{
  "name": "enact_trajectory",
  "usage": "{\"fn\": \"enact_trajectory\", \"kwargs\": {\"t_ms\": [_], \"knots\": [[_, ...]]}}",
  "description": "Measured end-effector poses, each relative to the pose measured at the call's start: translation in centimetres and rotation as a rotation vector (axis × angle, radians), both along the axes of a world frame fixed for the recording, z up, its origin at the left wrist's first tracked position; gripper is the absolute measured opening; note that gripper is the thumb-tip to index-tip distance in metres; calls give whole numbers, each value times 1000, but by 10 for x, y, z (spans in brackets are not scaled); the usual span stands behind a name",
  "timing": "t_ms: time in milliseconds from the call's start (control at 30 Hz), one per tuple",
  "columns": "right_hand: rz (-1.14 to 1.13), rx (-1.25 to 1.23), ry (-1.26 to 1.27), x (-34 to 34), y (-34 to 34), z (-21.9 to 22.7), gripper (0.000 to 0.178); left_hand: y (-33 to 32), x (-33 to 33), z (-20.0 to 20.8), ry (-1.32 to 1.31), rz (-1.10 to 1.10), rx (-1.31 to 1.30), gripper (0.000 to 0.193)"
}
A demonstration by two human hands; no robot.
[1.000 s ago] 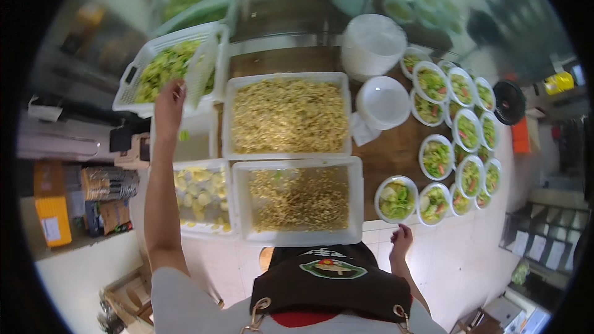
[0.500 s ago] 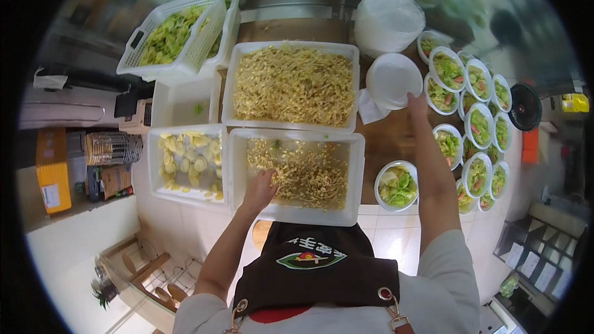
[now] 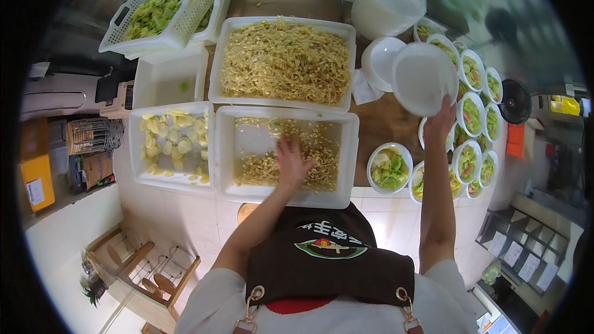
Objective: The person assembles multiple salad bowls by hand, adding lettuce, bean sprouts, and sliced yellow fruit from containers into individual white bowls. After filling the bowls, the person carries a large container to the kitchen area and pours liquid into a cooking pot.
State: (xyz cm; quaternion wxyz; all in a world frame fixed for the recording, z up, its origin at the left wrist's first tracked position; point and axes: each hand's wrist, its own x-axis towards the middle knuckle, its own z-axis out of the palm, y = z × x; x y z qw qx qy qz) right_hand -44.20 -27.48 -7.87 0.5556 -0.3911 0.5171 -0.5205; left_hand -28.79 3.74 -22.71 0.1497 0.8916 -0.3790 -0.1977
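My right hand grips the near rim of an empty white round bowl. That bowl is lifted beside a stack of white bowls. My left hand lies with fingers spread on the bean sprouts in the nearer white tub. Sprouts there are spread thin, and bare tub floor shows between them. Behind it, a second white tub is heaped with bean sprouts. At the table's near edge stands a bowl of chopped lettuce.
Left of the tubs are a tray of potato slices, a nearly empty white bin and a basket of greens. Several filled salad bowls are stacked at the right. Wrapped bowls stand behind.
My right hand has lifted one bowl off the stack and moved it right. My left hand has shifted right over the sprouts, its fingers now spread. The whole view has shifted slightly.
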Motion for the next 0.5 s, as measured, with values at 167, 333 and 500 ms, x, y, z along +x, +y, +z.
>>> {"fn": "enact_trajectory", "kwargs": {"t_ms": [167, 333, 500], "knots": [[92, 119, -54, -64, 50, -15, 47, -20, -38, 25, -114, -449, 11, 66], [30, 207, -6, -71, 98, -18, 44, -1, 8, -10, -72, -518, -22, 39], [211, 79, 96, -69, 120, -20, 37, 9, 51, 72, 172, -268, -220, 43]]}}
